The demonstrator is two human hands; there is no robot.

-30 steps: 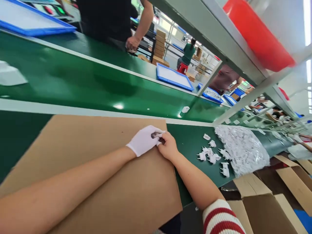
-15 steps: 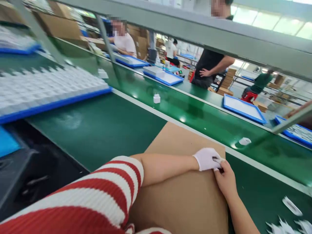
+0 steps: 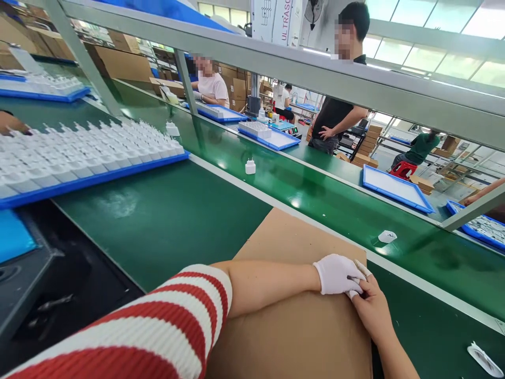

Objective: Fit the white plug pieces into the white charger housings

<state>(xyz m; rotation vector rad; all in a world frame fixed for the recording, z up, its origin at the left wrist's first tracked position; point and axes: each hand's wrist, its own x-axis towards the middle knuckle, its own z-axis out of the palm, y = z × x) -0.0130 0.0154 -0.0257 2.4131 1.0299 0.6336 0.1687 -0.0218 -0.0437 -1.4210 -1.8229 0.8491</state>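
My left hand (image 3: pixel 338 273), in a white glove, meets my right hand (image 3: pixel 371 304) over the right edge of a brown cardboard sheet (image 3: pixel 292 326). The gloved fingers are closed and press against the fingers of my right hand. The right palm is bare, with pale coverings on at least one finger and the thumb tip. My right fingers are bent together against the glove. Whether something small lies between the hands is hidden. A white plug adapter (image 3: pixel 387 236) lies on the green conveyor belt (image 3: pixel 339 221) beyond them.
At left, a blue tray (image 3: pixel 118 176) holds rows of white chargers, with another person's hand (image 3: pixel 11 123) behind it. One charger (image 3: pixel 250 167) stands on the belt. A white casing (image 3: pixel 484 359) lies at lower right. A grey metal beam (image 3: pixel 276 66) crosses above; people are beyond.
The view has tilted up slightly, so the scene sits lower. My hands stay together, and a pale-covered finger of the right hand now points up. The adapter on the belt has shifted left.
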